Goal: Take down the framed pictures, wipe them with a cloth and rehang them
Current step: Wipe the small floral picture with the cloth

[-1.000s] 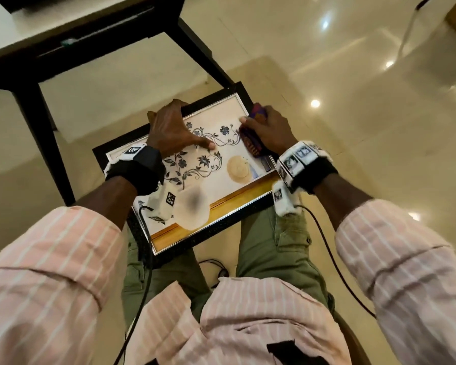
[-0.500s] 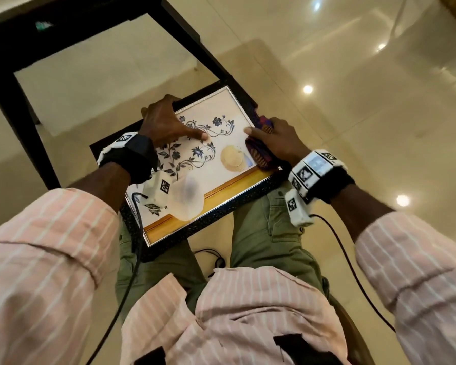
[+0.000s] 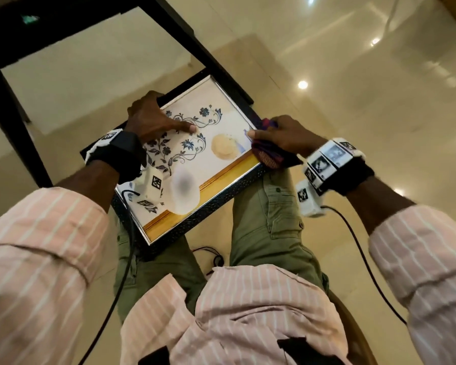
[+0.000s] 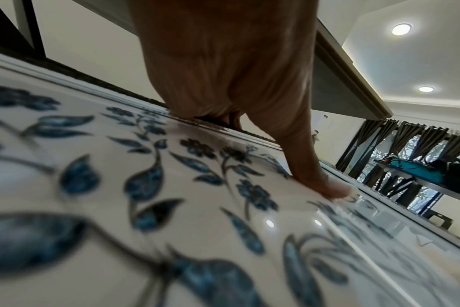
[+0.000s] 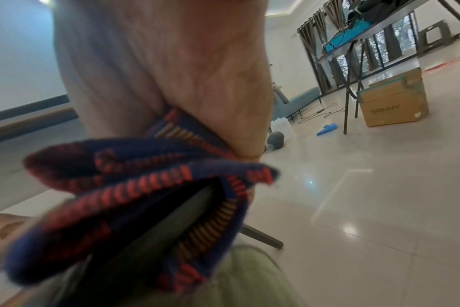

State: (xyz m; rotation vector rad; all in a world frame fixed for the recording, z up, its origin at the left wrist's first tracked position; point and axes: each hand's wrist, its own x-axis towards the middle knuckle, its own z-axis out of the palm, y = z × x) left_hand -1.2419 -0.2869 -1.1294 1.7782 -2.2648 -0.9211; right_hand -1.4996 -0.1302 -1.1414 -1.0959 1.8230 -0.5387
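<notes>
Dark-framed picture (image 3: 216, 192) on lap: L hand (image 3: 153, 119) gripping top edge, R hand (image 3: 287, 137) clutching cloth (image 3: 267, 154).

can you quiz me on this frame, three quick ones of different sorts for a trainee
1. True or false: the framed picture hangs on a wall.
2. Which hand holds the cloth? A) left hand B) right hand
3. Fill in: the left hand's thumb rests on the picture's ____.

Key: 1. false, it lies across the person's lap. 2. B, the right hand. 3. glass.
</notes>
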